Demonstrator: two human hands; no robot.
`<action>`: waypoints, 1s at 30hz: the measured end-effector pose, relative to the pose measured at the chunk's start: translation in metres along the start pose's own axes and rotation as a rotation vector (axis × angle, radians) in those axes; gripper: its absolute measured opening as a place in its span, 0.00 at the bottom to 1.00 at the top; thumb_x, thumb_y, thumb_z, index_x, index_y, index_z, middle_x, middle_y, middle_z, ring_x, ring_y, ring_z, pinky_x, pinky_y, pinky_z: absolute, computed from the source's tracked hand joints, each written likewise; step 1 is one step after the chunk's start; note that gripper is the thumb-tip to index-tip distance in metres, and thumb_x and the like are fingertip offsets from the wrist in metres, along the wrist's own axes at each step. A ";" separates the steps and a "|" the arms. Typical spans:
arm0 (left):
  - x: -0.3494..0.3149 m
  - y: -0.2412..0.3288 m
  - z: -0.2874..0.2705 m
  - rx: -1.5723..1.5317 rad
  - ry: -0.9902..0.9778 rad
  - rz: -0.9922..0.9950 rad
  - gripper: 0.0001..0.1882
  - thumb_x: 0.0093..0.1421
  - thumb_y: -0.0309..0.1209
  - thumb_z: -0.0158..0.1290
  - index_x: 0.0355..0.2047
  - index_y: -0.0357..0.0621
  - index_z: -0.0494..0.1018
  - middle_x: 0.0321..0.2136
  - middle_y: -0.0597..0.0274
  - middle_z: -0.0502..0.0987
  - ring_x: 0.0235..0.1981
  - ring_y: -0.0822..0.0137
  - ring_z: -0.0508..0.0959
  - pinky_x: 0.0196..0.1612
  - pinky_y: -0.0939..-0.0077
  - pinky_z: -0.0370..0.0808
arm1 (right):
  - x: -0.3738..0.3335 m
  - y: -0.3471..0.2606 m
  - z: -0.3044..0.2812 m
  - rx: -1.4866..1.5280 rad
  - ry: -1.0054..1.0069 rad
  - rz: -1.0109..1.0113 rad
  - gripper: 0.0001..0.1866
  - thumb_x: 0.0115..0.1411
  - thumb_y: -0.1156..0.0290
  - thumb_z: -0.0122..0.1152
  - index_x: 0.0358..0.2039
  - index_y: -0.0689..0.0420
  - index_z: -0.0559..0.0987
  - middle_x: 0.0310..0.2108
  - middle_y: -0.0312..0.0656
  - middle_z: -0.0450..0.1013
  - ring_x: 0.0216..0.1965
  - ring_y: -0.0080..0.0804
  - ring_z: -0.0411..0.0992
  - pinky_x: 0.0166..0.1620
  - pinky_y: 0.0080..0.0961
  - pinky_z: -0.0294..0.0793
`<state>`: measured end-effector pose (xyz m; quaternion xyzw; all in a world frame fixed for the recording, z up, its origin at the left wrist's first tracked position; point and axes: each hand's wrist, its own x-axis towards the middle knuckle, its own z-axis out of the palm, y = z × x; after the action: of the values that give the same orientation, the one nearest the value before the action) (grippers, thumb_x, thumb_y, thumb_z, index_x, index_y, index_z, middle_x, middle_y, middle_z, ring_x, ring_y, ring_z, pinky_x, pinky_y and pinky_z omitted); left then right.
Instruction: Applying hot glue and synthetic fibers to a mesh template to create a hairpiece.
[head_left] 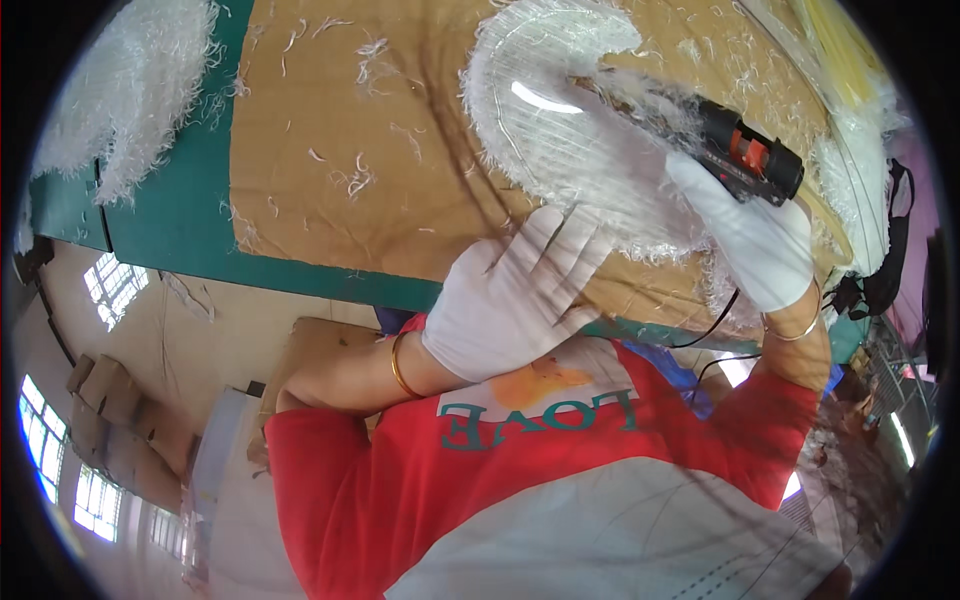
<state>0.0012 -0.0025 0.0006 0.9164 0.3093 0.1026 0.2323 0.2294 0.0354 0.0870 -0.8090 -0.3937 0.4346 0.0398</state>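
Note:
A white fringed piece (515,130), curved and ribbed with shaggy edges, lies on a sheet of brown cardboard (330,180). My left hand (520,290), in a white glove, rests flat with fingers stretched out at its near edge and holds nothing. My right hand (750,235), gloved too, is closed around a black-and-orange handheld tool (745,150) whose front end points left over the piece. White strands surround that front end and blur it, so I cannot make out the tool's exact kind.
The cardboard covers part of a green table (200,225), and loose white threads are scattered over it. Another white shaggy piece (130,100) sits at the far left. White and yellow strand material (850,70) lies at the right. A dark cord (715,325) runs below my right hand.

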 end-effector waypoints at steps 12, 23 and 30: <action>-0.004 0.000 0.005 0.020 -0.046 0.009 0.32 0.68 0.52 0.49 0.66 0.50 0.69 0.69 0.60 0.65 0.70 0.60 0.61 0.59 0.66 0.68 | -0.011 0.041 0.005 -0.034 0.205 -0.292 0.19 0.54 0.60 0.79 0.40 0.59 0.84 0.28 0.41 0.79 0.28 0.32 0.76 0.35 0.29 0.76; 0.003 0.003 0.001 0.082 0.050 -0.001 0.35 0.47 0.56 0.64 0.54 0.56 0.79 0.58 0.68 0.75 0.58 0.68 0.71 0.42 0.75 0.70 | -0.012 0.051 0.053 -0.021 0.318 -0.341 0.18 0.52 0.61 0.78 0.35 0.57 0.80 0.28 0.45 0.76 0.30 0.46 0.76 0.37 0.37 0.75; 0.003 0.001 0.003 0.049 0.058 0.013 0.35 0.48 0.56 0.63 0.55 0.55 0.79 0.59 0.66 0.74 0.59 0.67 0.70 0.42 0.76 0.71 | -0.012 0.048 0.068 0.110 0.357 -0.357 0.17 0.53 0.62 0.77 0.32 0.58 0.78 0.25 0.45 0.75 0.27 0.46 0.74 0.33 0.37 0.74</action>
<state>0.0047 -0.0025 -0.0012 0.9204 0.3125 0.1230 0.2001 0.2042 -0.0242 0.0333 -0.7873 -0.4929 0.2915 0.2287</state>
